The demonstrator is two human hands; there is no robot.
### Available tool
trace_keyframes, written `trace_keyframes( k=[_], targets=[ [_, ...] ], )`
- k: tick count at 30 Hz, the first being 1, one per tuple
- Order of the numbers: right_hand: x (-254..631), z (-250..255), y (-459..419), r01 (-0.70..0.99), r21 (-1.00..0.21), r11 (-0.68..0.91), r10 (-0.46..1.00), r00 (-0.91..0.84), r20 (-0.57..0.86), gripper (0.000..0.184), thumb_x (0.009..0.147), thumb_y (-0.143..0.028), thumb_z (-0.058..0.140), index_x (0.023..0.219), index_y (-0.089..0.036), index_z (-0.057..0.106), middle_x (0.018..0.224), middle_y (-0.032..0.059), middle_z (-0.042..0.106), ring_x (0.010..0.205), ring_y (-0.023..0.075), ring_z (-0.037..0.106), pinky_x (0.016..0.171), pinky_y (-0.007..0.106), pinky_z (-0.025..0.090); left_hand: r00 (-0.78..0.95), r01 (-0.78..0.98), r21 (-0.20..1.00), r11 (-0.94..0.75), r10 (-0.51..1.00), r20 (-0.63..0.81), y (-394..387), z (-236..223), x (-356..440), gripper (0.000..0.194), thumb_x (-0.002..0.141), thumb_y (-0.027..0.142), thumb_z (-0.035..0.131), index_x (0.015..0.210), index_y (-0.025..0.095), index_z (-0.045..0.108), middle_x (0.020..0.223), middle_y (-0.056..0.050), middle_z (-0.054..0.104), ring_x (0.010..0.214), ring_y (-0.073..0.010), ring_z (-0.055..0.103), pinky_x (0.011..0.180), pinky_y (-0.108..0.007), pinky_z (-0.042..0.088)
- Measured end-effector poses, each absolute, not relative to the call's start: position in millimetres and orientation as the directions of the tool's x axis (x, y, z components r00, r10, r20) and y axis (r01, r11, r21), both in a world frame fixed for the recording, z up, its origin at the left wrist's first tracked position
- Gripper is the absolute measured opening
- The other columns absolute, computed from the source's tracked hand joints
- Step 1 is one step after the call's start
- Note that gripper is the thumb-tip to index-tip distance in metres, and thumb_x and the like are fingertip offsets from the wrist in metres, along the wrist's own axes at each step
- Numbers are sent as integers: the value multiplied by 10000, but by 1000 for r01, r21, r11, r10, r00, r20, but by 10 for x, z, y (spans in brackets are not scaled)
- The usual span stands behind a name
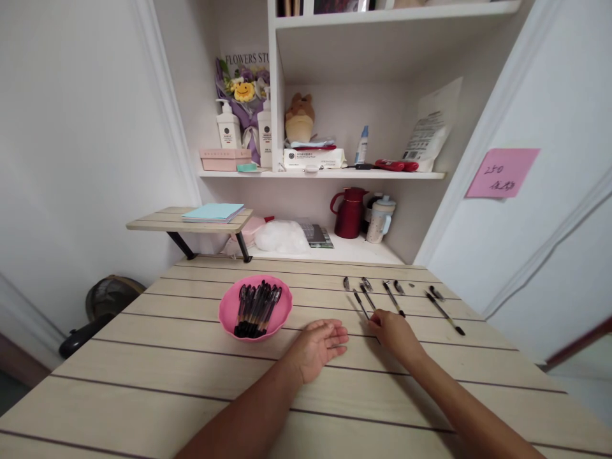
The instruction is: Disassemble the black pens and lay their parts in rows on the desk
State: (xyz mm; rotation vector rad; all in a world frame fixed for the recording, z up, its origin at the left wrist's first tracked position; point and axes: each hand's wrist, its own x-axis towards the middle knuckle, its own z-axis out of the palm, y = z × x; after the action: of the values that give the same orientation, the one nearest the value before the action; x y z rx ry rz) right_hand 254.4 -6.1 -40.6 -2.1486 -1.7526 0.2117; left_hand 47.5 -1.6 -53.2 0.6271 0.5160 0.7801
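Observation:
My left hand (319,347) rests above the table with its palm turned to the right and fingers stretched out, holding nothing. Beside it on the right, my right hand (394,335) pinches an uncapped pen (361,304); the fingers hide part of the barrel. Close to those fingers lie a second pen (367,296) and a third pen (393,298). Farther right is another pen (444,312). Loose clear-and-black pen caps, among them a cap (346,283) and a cap (398,287), lie behind the pens. Left of my left hand, a pink bowl (225,312) holds several capped black pens (258,309).
A small raised stand (157,220) with coloured paper (213,212) is at the table's back left. Behind the table, a shelf holds a red jug (350,213), a pale tumbler (381,220) and a white plastic bag (282,236). A pink note (503,173) sticks to the right wall.

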Motion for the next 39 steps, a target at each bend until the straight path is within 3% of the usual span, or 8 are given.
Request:
trace_keyframes(
  k=[3, 7, 22, 39],
  targets=[
    [2576, -414, -3, 953, -216, -213, 967, 238, 93, 215, 767, -276, 451, 669, -156, 600, 702, 88, 653, 690, 181, 598, 575, 240, 344, 611, -474, 692, 545, 769, -188, -11, -540, 469, 280, 709, 249, 609, 952, 117, 562, 924, -141, 609, 891, -216, 573, 856, -407, 367],
    [2548, -428, 46, 960, -142, -240, 962, 255, 98, 224, 794, -267, 433, 782, -137, 615, 807, 127, 654, 778, 206, 609, 635, 257, 371, 612, -467, 702, 539, 769, -183, -12, -543, 466, 256, 711, 236, 604, 933, 116, 565, 926, -140, 610, 876, -215, 579, 851, -408, 371],
    [2461, -456, 295, 959, -69, -275, 957, 279, 73, 296, 842, -254, 370, 892, -93, 613, 931, 186, 627, 848, 226, 609, 728, 300, 401, 637, -462, 701, 543, 753, -163, 7, -573, 463, 242, 698, 228, 618, 910, 119, 580, 893, -132, 623, 845, -204, 589, 850, -406, 373],
    [2406, -438, 266, 957, -66, -282, 953, 288, 96, 275, 847, -279, 381, 907, -117, 593, 921, 164, 629, 822, 215, 615, 708, 289, 401, 635, -454, 701, 550, 751, -177, 9, -550, 461, 237, 694, 229, 622, 903, 122, 589, 892, -132, 623, 850, -203, 583, 843, -402, 378]
  ],
)
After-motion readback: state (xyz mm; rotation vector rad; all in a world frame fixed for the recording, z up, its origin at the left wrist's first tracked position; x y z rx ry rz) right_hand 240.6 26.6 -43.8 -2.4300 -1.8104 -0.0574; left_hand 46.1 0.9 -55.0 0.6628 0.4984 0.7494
